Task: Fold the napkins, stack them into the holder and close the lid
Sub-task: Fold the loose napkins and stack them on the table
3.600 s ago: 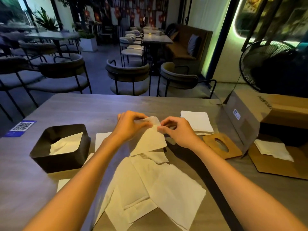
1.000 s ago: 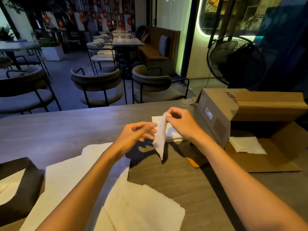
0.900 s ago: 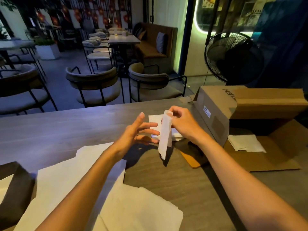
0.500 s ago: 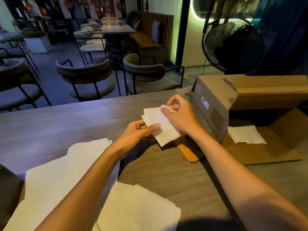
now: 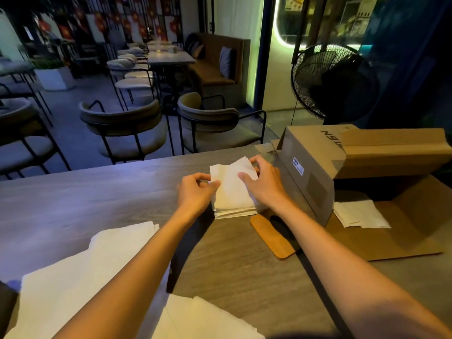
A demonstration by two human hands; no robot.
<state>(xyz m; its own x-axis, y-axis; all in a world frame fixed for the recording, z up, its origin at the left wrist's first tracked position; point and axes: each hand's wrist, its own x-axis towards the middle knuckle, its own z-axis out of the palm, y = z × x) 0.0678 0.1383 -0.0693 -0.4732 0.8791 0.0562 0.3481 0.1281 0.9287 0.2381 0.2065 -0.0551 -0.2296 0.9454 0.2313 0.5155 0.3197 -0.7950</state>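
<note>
A folded white napkin (image 5: 230, 182) lies on top of a small stack of folded napkins (image 5: 234, 211) at the far middle of the wooden table (image 5: 97, 201). My left hand (image 5: 195, 192) pinches the napkin's left edge. My right hand (image 5: 263, 183) grips its right side, thumb on top, fingers curled round the far corner. Unfolded napkins (image 5: 80, 275) spread over the near left of the table. A wooden lid (image 5: 271, 234) with an oval slot lies flat under my right forearm. Only a dark corner of the black holder (image 5: 7, 304) shows at the left edge.
An open cardboard box (image 5: 354, 157) lies on its side at the right, with a few napkins (image 5: 359, 214) on its flap. More loose napkins (image 5: 208, 319) sit at the near edge. Chairs (image 5: 127, 128) stand beyond the table and a black fan (image 5: 330, 81) behind the box.
The napkin was folded between both hands, hung from my right hand, then came down flat onto the folded stack. My view has swung right, so the holder has slid almost out of sight.
</note>
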